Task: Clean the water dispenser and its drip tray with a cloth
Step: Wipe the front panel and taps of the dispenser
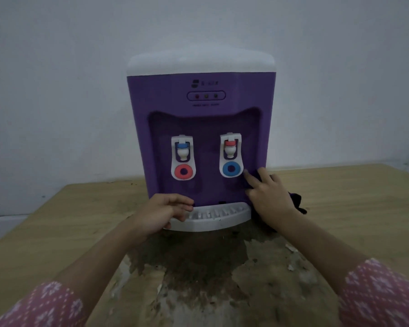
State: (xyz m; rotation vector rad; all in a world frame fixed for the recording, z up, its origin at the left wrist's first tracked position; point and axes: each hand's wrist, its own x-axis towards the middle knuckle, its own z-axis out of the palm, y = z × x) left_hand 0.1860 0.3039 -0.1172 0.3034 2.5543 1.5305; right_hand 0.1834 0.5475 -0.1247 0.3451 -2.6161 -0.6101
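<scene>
- My right hand [268, 197] presses a dark cloth [295, 202] against the purple water dispenser [198, 109], low on its front's right edge
- My left hand [168, 208], fingers curled, grips the white drip tray [220, 220], apparently not yet wiped

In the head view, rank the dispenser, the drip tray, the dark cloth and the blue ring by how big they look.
1. Dispenser
2. Drip tray
3. Dark cloth, though the right hand hides much of it, so its rank is unsure
4. Blue ring

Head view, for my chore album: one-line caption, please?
Right hand presses a dark cloth against the purple dispenser; left hand holds its drip tray.
</scene>
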